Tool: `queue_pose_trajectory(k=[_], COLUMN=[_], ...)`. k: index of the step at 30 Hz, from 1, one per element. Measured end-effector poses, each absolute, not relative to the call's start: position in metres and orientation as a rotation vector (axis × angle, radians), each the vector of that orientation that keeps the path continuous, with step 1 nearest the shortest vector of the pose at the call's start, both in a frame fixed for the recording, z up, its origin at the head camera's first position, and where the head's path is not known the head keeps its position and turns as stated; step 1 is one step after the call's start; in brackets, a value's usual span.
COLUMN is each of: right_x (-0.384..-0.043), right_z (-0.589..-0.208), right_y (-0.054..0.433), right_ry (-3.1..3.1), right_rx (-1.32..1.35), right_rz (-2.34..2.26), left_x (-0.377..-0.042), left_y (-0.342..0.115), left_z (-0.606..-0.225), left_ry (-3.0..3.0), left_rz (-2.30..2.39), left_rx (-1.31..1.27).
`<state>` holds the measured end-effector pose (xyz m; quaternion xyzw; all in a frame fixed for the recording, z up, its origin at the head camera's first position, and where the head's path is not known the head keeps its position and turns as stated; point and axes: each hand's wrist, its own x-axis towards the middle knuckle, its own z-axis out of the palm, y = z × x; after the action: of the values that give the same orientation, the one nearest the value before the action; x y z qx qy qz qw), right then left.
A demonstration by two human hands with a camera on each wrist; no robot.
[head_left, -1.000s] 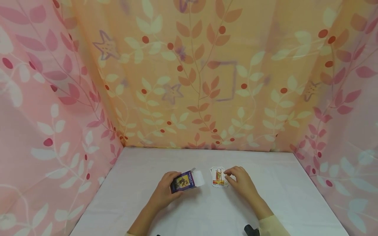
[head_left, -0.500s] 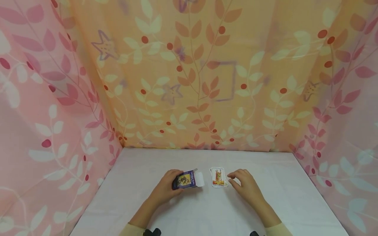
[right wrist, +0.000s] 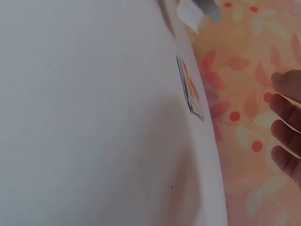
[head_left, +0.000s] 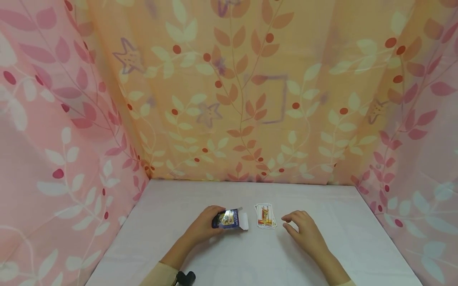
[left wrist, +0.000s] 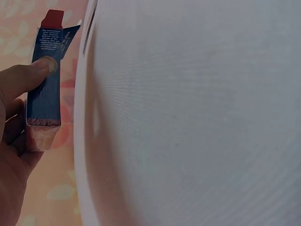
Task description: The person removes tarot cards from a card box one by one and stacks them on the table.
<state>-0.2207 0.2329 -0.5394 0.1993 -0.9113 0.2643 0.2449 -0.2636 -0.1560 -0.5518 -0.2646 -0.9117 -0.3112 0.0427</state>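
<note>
My left hand [head_left: 205, 225] grips a dark blue card box [head_left: 225, 219] whose white flap stands out on its right side. In the left wrist view the thumb presses the narrow side of the box [left wrist: 44, 89], and a red tab and a blue flap stick out at its top. A small stack of picture cards [head_left: 265, 216] lies face up on the table, right of the box; the cards are slightly uneven. To the right of the stack hovers my right hand [head_left: 304, 230], holding nothing, its fingers loosely bent and apart from the cards.
A white cloth covers the table [head_left: 322, 202]. Behind it hangs an orange leaf-patterned curtain [head_left: 193, 131], with pink patterned curtains [head_left: 82, 159] on both sides. A black strap mount [head_left: 186, 278] sits at the left wrist.
My right hand has drawn away from the card stack, to the right and slightly nearer me. The left hand has shifted a little right with the box, which has turned more level.
</note>
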Motion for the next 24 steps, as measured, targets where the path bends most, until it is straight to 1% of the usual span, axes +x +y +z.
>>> queue_pose_trajectory(k=[11, 24], right_x=[-0.210, -0.200], right_z=[-0.544, -0.545], right_y=[0.247, 0.260], right_ry=[-2.451, -2.459], right_rx=[0.535, 0.515], right_rz=[0.702, 0.683], left_x=[-0.271, -0.275], left_y=[-0.152, -0.151], left_z=[-0.558, -0.563], left_ry=[-2.893, -2.941], left_rz=[-0.958, -1.036], left_rx=[-0.772, -0.802])
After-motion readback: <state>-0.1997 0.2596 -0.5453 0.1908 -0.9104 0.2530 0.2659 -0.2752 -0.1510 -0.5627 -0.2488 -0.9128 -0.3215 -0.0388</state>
